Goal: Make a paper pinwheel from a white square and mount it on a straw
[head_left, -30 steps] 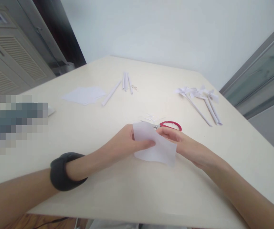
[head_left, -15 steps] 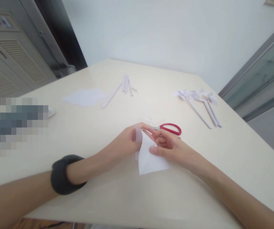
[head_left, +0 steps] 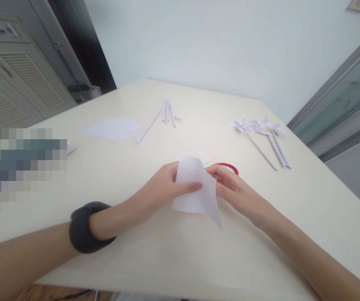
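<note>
My left hand (head_left: 172, 184) pinches a white sheet of paper (head_left: 191, 198) above the table, its thumb flat on the near face and its other fingers mostly hidden behind. The sheet is bent, with its right corner drooping. At its right edge my right hand (head_left: 230, 184) has curled fingers against the paper; the thumb tip is hidden behind it. Red-handled scissors (head_left: 229, 165) lie just beyond the right hand, mostly covered by it and the sheet. Thin whitish strips (head_left: 195, 153) lie on the table behind the paper.
Paper pinwheels (head_left: 245, 124) on rolled sticks lie at the right. Loose white sheets (head_left: 112, 128) are at the left, beside a single paper tube (head_left: 148, 126). Several more paper tubes (head_left: 166, 110) lie farther back, next to a small tan bundle (head_left: 178, 119). A wall borders the table's far side.
The sheet has been turned and now faces me more broadly. My left thumb has come onto its front, while my right thumb has left the front and gone behind the edge.
</note>
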The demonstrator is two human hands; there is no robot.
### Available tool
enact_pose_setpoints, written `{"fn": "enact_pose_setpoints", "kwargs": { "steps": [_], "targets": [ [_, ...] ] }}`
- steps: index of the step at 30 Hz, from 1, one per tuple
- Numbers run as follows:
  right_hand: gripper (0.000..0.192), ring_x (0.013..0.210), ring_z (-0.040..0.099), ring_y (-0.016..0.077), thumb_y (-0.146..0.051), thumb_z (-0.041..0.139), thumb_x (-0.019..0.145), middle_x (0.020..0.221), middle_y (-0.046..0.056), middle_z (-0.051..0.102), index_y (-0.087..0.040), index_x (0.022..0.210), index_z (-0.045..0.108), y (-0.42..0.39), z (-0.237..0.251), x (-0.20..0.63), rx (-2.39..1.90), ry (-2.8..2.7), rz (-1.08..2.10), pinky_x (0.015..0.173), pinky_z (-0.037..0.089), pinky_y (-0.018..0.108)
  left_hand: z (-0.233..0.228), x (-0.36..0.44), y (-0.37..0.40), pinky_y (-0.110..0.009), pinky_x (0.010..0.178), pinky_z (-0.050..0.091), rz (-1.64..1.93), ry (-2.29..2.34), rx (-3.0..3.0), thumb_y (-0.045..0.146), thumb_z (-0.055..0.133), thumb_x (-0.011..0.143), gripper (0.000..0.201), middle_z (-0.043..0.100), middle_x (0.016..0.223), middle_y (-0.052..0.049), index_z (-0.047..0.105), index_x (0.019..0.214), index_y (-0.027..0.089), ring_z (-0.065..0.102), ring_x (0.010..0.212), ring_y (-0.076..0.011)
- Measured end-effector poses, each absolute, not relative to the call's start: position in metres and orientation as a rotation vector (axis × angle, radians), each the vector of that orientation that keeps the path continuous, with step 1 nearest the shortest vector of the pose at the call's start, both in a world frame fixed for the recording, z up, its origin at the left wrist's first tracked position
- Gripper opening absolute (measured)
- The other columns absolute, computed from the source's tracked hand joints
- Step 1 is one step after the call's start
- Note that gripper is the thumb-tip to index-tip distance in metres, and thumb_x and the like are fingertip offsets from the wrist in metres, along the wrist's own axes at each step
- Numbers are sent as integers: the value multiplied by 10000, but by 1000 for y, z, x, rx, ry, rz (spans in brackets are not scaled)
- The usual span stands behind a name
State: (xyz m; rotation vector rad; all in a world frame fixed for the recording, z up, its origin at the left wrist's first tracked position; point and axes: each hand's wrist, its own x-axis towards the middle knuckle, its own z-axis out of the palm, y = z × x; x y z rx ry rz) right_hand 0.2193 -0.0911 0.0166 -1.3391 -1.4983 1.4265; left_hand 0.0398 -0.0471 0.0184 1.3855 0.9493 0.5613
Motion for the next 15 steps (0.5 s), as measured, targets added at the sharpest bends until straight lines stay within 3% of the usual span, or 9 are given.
{"fn": "enact_pose_setpoints", "kwargs": {
  "steps": [8, 15],
  "targets": [
    [255, 1019, 565, 172, -461, 492, 893, 1199, 8, 577, -269, 1047, 562, -95, 25, 220, -1281, -1338, 1609, 813, 453, 295, 18, 42, -51, -282, 623, 470, 587, 1021, 1356, 269, 686, 706, 276, 713, 867, -23, 634, 971, 213, 652, 796, -227],
    [416, 966, 601, 202, -483, 610, 814, 1032, 28, 644, -304, 1172, 498, -100, 16, 220, -1344, -1397, 1621, 917, 418, 378, 21, 43, -52, -237, 589, 427, 560, 995, 1414, 229, 687, 713, 209, 689, 873, 2, 623, 911, 208, 626, 738, -176]
  ]
}}
